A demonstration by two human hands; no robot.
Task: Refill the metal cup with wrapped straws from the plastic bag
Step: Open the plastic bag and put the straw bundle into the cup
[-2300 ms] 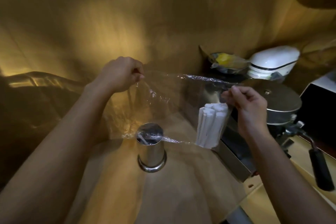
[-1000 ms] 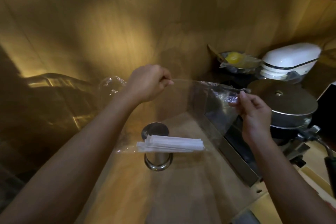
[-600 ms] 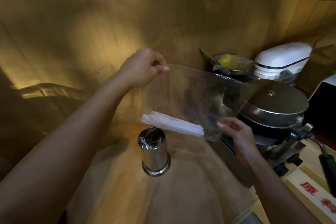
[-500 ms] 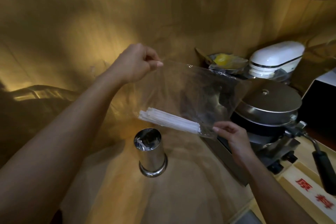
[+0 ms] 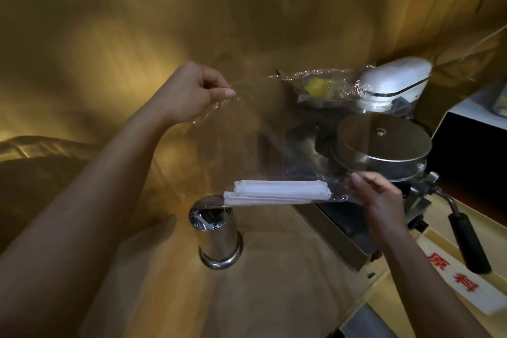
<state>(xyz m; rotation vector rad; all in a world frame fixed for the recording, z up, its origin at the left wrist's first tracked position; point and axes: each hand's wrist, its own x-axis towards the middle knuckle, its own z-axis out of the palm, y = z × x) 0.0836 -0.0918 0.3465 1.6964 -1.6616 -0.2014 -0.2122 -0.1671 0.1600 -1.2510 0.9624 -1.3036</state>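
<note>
A shiny metal cup (image 5: 218, 232) stands upright on the wooden counter, below centre. Above it hangs a clear plastic bag (image 5: 263, 140), stretched between my hands. A bundle of white wrapped straws (image 5: 277, 195) lies level along the bag's lower edge, its left end over the cup's rim. My left hand (image 5: 192, 93) pinches the bag's upper left corner. My right hand (image 5: 375, 197) grips the bag's lower right end, just right of the straws.
A round metal lidded machine (image 5: 381, 143) with a black handle (image 5: 469, 241) stands at the right. Behind it are a white appliance (image 5: 395, 79) and a wrapped bowl with something yellow (image 5: 318, 88). A wooden wall backs the counter.
My right hand left the bag's top edge and took its lower right end. The straw bundle went from upright to lying level, and has now dropped closer over the cup.
</note>
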